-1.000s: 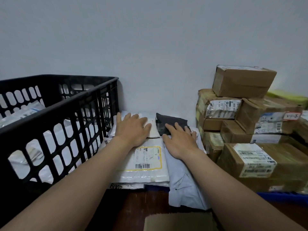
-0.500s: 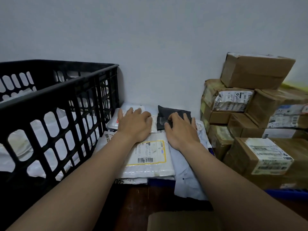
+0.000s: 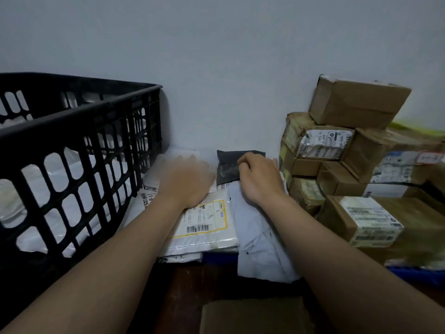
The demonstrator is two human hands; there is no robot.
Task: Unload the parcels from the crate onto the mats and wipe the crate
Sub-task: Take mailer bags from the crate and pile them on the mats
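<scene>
Pale wall fills the upper frame of the head view. At left, white parcels are seen through the slots of the black crate, so unloading is judged unfinished and wiping not begun. At centre, the left hand is laid flat, grip slack, on soft parcels spread over a blue mat. The right hand has its grip curled onto a dark parcel.

On the left stands the crate, with bags inside it. Flat parcels lie between it and the stacked boxes on the right, a pouch atop them by the wall.
</scene>
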